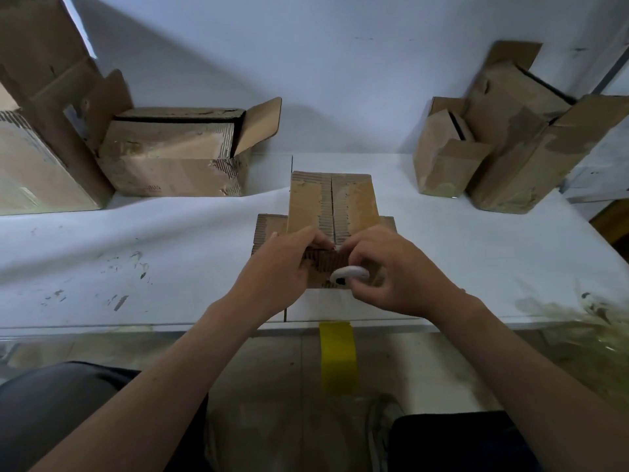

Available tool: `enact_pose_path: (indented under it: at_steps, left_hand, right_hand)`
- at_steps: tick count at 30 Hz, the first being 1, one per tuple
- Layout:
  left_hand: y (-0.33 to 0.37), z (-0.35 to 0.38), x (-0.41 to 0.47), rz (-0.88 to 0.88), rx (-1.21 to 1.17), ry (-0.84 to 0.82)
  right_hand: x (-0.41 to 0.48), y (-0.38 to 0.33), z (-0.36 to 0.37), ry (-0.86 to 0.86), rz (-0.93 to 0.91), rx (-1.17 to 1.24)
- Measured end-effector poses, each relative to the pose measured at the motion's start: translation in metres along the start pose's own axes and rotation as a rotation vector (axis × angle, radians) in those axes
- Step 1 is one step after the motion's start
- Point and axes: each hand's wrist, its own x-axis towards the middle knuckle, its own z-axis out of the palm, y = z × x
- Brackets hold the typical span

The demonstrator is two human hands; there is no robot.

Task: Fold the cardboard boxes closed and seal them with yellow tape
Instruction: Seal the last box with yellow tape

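Note:
A small cardboard box (pixel 354 202) lies in the middle of the white table (pixel 136 260), its two top flaps folded shut with a seam down the centre. My left hand (pixel 282 267) grips the box's near end, thumb and fingertips pinching at the seam. My right hand (pixel 398 274) pinches at the same spot and holds a small white roll (pixel 350 273) in its curled lower fingers. A strip of yellow tape (pixel 338 356) hangs from the table's front edge below my hands. What the fingertips pinch is too small to tell.
An open cardboard box (pixel 170 165) lies at the back left beside a larger box (pixel 41 158). Several upright open boxes (pixel 503 148) stand at the back right. Scraps litter the table's right front corner (pixel 585 311). My knees are under the front edge.

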Motion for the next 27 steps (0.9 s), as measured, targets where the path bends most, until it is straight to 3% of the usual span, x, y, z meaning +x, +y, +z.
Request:
enact_pose_path:
  at_steps: [2,4,6,8,10,13,20,27]
  left_hand:
    - [0.002,0.0,-0.005,0.042,-0.017,0.047]
    - [0.006,0.002,-0.013,0.045,0.004,0.276]
    - [0.013,0.007,-0.024,-0.11,-0.07,0.473]
    - [0.02,0.019,-0.037,-0.395,-0.268,0.385]
    - [0.022,0.038,-0.052,-0.588,-0.308,0.073]
    - [0.022,0.059,-0.07,-0.618,-0.284,-0.271]
    - [0.026,0.068,-0.061,-0.866,-0.834,-0.158]
    - [0.026,0.068,-0.06,-0.921,-0.853,-0.08]
  right_hand:
    - [-0.002,0.002,0.003,0.003,-0.003,-0.001]
    - [-0.004,0.005,0.003,0.005,0.01,0.013]
    - [-0.006,0.007,0.005,0.008,0.005,0.007]
    - [-0.006,0.008,0.007,0.015,0.0,0.004]
    - [-0.006,0.009,0.008,0.022,0.004,0.01]
    - [-0.007,0.008,0.007,0.022,0.018,0.007]
    - [-0.006,0.0,0.006,0.006,0.034,-0.035]
    - [-0.001,-0.009,0.008,-0.026,0.01,-0.192]
